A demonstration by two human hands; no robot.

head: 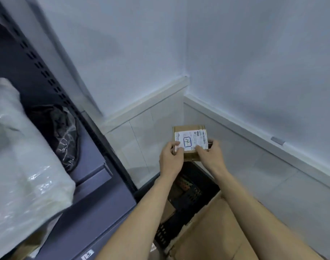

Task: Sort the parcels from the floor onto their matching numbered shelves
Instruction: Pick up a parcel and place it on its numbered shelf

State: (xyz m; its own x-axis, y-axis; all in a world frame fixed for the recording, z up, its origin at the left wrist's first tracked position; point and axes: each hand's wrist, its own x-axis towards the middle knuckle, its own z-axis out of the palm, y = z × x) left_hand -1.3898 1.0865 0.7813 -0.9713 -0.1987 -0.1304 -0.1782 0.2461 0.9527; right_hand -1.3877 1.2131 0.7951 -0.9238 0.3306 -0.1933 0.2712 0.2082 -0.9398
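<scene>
Two hands — left hand [170, 158], right hand [210, 154] — fingers pinching small cardboard parcel [190, 141] by its near corners.

matt brown cardboard parcel [190, 141] with white paper label, glossy plastic-wrapped bundle [23, 156], matt grey metal shelf [96, 212]

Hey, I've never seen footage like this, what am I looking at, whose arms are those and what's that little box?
There is no machine here. A camera worn on a person's head looks forward and down, so the arms are the wearer's own. The left hand and right hand each pinch a lower corner of a small cardboard parcel with a white label bearing a handwritten mark in a blue box. To the left stands a dark metal shelf unit holding a white plastic-wrapped bundle and a dark bag. Below the arms sit a black crate and a large cardboard box, in a white-walled corner.
</scene>
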